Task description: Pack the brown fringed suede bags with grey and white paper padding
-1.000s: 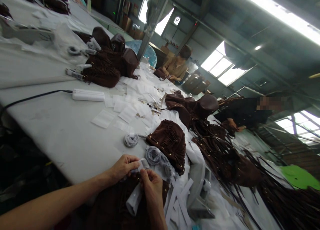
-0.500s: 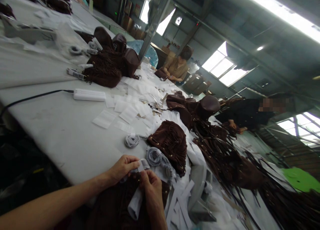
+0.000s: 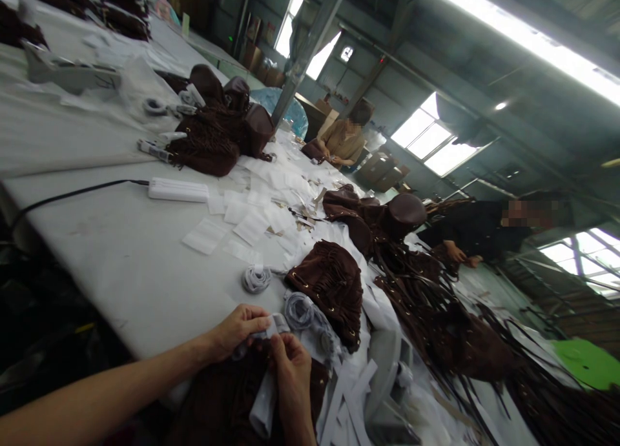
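My left hand (image 3: 236, 330) and my right hand (image 3: 292, 370) are both pinched on a strip of white tape (image 3: 268, 394) at the table's near edge. The strip's top end sits between the fingertips of both hands and its lower end hangs down past my right palm. Under my hands lies a brown fringed suede bag (image 3: 217, 404). Just beyond my fingers are two grey-white tape rolls (image 3: 299, 310) (image 3: 256, 279) and another brown fringed bag (image 3: 330, 284).
A white power strip (image 3: 178, 190) with a black cord lies on the grey table (image 3: 111, 252). White paper pieces (image 3: 249, 226) are scattered mid-table. Heaps of brown fringed bags (image 3: 216, 133) (image 3: 436, 310) lie further along. Two other people (image 3: 341, 139) (image 3: 477, 230) work at the far side.
My hands have stayed on the tape, fingers shifting slightly. The view has tilted a little, so everything sits slightly lower in the picture.
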